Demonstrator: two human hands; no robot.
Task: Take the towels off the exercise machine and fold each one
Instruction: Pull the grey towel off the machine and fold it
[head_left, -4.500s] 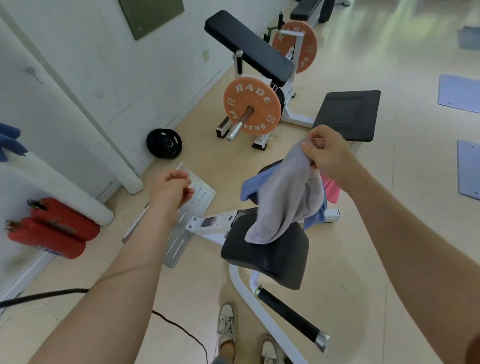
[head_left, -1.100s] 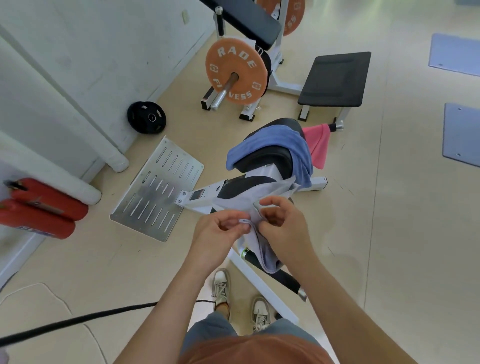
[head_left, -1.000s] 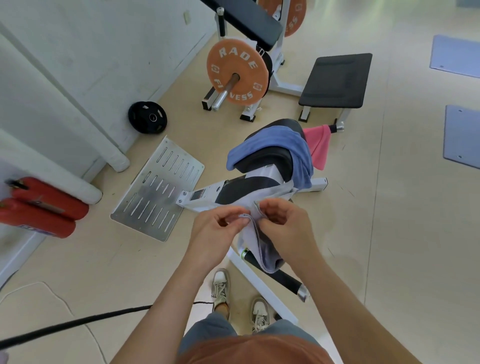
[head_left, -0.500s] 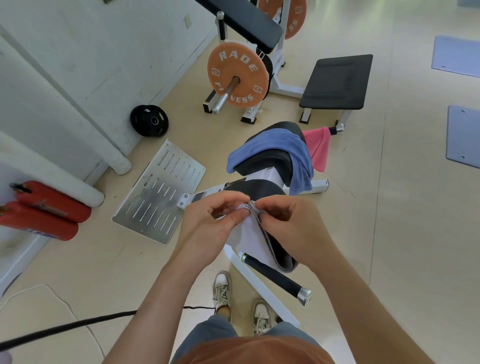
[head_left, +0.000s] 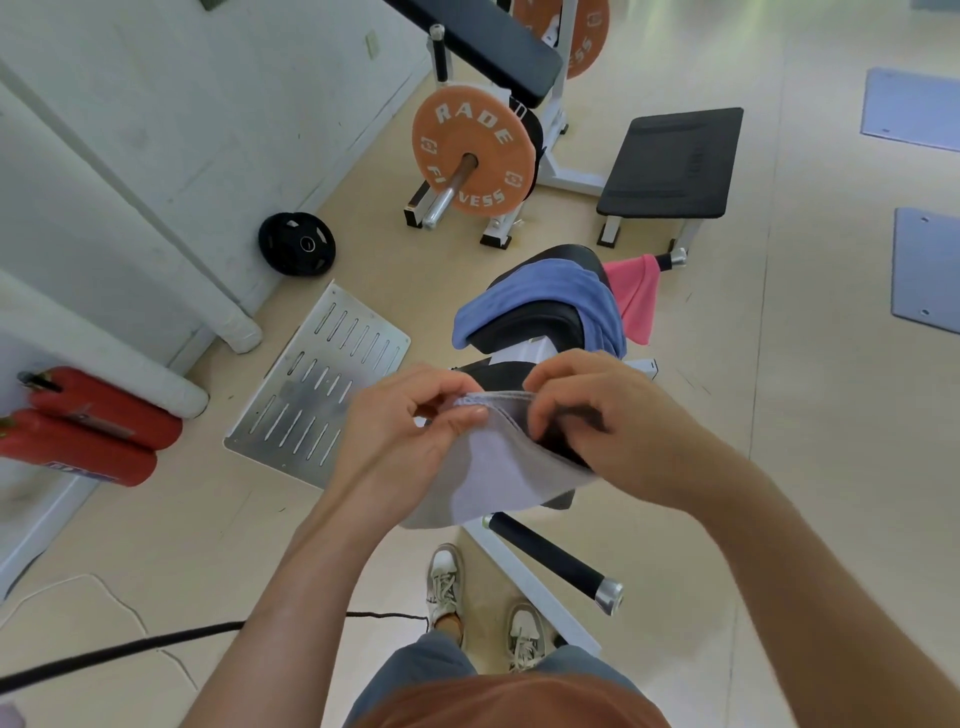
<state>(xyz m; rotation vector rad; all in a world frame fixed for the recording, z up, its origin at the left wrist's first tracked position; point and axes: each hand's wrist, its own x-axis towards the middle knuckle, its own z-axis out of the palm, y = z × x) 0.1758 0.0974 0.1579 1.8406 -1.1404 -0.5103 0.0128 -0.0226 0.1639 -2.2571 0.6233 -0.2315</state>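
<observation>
I hold a pale grey towel (head_left: 493, 475) in the air in front of my chest, above the exercise machine (head_left: 540, 325). My left hand (head_left: 400, 431) pinches its top edge on the left, and my right hand (head_left: 597, 415) pinches the same edge on the right, so the cloth hangs doubled between them. A blue towel (head_left: 550, 291) is draped over the machine's black padded roller. A pink towel (head_left: 636, 291) hangs from the chrome-tipped bar behind it.
A slotted metal footplate (head_left: 317, 384) lies on the floor at left. An orange weight plate (head_left: 470, 150) and a black bench pad (head_left: 672, 161) stand beyond. Red extinguishers (head_left: 88, 431) lie by the wall. A black handle bar (head_left: 550, 558) and my shoes (head_left: 444, 579) are below.
Since 4.5 s ago the grey towel has come off the machine's pad into both hands. In the last second the hands rose slightly and drew its top edge taut between them.
</observation>
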